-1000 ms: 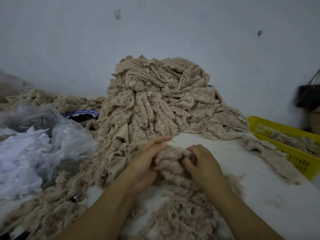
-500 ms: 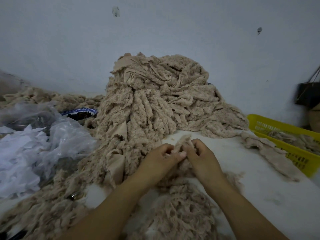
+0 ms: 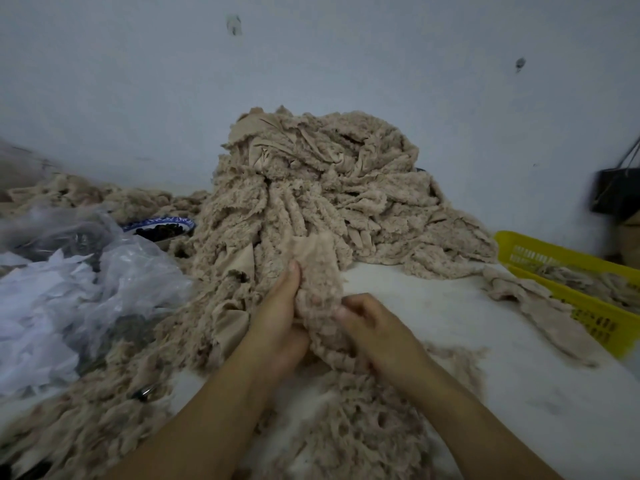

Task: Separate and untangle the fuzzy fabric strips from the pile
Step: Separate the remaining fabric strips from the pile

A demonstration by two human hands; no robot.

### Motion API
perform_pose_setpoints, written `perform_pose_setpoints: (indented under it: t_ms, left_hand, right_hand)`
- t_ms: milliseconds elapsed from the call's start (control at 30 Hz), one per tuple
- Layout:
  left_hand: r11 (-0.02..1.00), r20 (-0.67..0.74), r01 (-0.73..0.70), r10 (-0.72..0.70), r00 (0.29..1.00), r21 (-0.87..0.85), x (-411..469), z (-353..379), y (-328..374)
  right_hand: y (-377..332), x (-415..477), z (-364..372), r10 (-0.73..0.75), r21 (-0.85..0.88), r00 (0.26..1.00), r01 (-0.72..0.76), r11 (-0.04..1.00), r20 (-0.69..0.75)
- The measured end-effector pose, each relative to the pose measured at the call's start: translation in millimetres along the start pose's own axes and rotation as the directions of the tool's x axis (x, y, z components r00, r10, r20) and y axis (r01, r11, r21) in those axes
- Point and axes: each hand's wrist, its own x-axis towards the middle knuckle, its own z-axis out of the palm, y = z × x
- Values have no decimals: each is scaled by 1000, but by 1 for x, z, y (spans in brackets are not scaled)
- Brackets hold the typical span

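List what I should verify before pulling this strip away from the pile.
1. Two-handed grip: ok; left hand and right hand both hold the fuzzy strip.
2. Strip's upper end clear of the pile: cannot tell; it overlaps the pile in view.
3. Lower end untangled: cannot tell; hidden between the hands.
4. Bare table on the right for laying it down: ok.
5. Yellow basket open, room left: ok.

Both forearms are shown uncovered down to the lower edge of the view; the left hand and right hand are likewise left bare.
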Motion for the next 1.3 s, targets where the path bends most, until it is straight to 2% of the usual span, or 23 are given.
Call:
perform_pose_setpoints:
  t_ms: [100, 133, 200, 267, 300, 333, 367, 433, 467, 500, 567, 633, 700, 800, 933, 1033, 1100, 1200, 1300]
  left_hand:
    - [981, -6, 37, -39, 999, -190, 4, -6, 5]
    - [976, -20, 13, -17, 1000, -218, 6, -9, 8]
    - [969, -40, -62, 54, 998, -237, 9, -15, 15]
    - [970, -54, -141, 133, 990, -196, 10, -16, 19]
    - [978, -57, -163, 156, 986, -131, 11, -15, 18]
    - [984, -41, -179, 178, 983, -20, 8, -12, 16]
    - [965, 9, -206, 207, 978, 163, 6, -8, 12]
    - [790, 179, -279, 215, 960, 546, 1, -1, 0]
    - [698, 246, -303, 185, 951, 648, -1, 3, -6]
    - [656, 277, -302, 145, 950, 692, -1, 5, -11]
    - [672, 254, -265, 117, 960, 692, -3, 7, -15]
    - [739, 218, -233, 119, 969, 633, -5, 3, -13]
    - [830, 161, -181, 111, 981, 527, -5, -1, -8]
    - [948, 60, -114, 101, 993, 297, -3, -4, -1]
    - [996, 74, -27, 21, 997, 87, -2, -8, 5]
    - [1000, 103, 8, -8, 995, 0, -1, -10, 4]
    - [999, 94, -4, 0, 996, 35, 0, -10, 3]
    - [973, 39, -90, 84, 996, 213, 1, -6, -4]
    - [890, 118, -118, 72, 990, 441, -5, 4, -17]
  right_hand:
    - [6, -1, 5, -45, -334, 995, 71, 940, 84]
    - [8, 0, 2, -50, -422, 997, 71, 904, 60]
    - [10, 2, -10, -51, -469, 993, -6, 883, -109]
    - [8, 4, -22, -24, -337, 950, -87, 938, -311]
    - [7, 5, -27, 1, -248, 932, -98, 964, -363]
    - [5, 5, -28, 18, -193, 923, -99, 976, -384]
    - [3, 6, -27, 12, -175, 922, -87, 981, -388]
    - [-3, 5, -20, -53, -202, 928, -24, 979, -369]
    - [-6, 5, -16, -96, -233, 929, 11, 972, -359]
    - [-7, 6, -12, -136, -257, 927, 45, 965, -350]
    - [-7, 7, -7, -146, -229, 926, 67, 971, -348]
    - [-6, 7, -8, -82, -101, 941, 52, 993, -327]
    - [-4, 5, -10, -22, 22, 969, 28, 999, -245]
    - [2, 3, -10, 47, 95, 990, -35, 995, -133]
    - [5, 4, -13, 89, 231, 974, -40, 972, -208]
    - [4, 4, -14, 96, 299, 975, -32, 954, -201]
    - [2, 4, -13, 100, 357, 976, -25, 934, -192]
    - [-4, 0, -8, 92, 477, 985, -12, 879, -144]
    - [-6, 0, 0, 91, 434, 996, -81, 897, -3]
